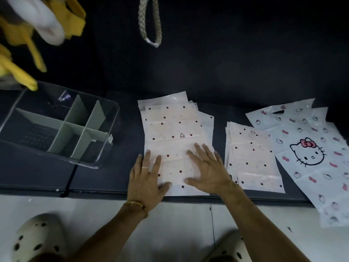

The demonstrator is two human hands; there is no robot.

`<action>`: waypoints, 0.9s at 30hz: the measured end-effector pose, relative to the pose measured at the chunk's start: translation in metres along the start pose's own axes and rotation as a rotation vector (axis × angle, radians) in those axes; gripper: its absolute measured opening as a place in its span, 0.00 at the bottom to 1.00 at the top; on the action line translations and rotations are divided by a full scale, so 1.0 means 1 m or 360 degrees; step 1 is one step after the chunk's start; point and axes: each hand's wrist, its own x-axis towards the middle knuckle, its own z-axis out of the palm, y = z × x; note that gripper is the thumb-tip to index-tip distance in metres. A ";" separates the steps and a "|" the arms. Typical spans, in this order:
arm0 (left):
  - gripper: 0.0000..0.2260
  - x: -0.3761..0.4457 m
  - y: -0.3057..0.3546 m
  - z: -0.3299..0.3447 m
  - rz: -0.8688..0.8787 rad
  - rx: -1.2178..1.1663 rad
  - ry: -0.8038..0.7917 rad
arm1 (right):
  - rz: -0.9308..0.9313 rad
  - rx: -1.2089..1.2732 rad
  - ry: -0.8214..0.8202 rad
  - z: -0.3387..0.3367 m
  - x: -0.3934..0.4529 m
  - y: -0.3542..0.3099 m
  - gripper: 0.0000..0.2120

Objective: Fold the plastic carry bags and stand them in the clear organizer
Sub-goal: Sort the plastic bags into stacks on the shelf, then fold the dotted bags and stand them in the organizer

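Under my flat, spread left hand (146, 179) and right hand (207, 170), the dotted bag (175, 140) is lying pressed, nothing gripped.

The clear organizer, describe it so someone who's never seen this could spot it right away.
On the dark mat, look left of the dotted bags that both hands press flat. The clear organizer sits there, a see-through box with grey dividers. It is the only boxy thing; everything beside it lies flat.

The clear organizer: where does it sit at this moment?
In the head view the clear organizer stands at the left on the dark surface, apart from the dotted bag stack to its right, under both flat hands, and below the blurred yellow cloth.
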 end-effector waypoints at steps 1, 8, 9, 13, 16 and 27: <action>0.38 0.001 -0.006 -0.003 0.0072 0.0014 -0.0043 | -0.0074 0.0023 -0.0015 0.003 -0.002 -0.005 0.35; 0.35 0.016 -0.020 -0.018 0.0374 0.0121 -0.0171 | -0.0072 0.0096 0.0231 0.009 -0.007 -0.029 0.17; 0.35 0.017 -0.018 -0.019 0.0405 0.0120 -0.0168 | -0.0100 0.0110 0.0266 0.007 -0.008 -0.030 0.17; 0.25 0.014 -0.017 -0.034 0.0533 0.0041 -0.0024 | -0.0196 0.0259 0.0469 -0.008 -0.013 -0.050 0.15; 0.15 0.001 -0.039 -0.053 0.0443 0.0038 0.0119 | -0.0314 0.0254 0.0627 -0.012 -0.017 -0.079 0.14; 0.16 -0.033 -0.145 -0.096 0.0019 -0.0110 -0.0042 | -0.0438 0.0252 0.0310 0.019 0.013 -0.188 0.31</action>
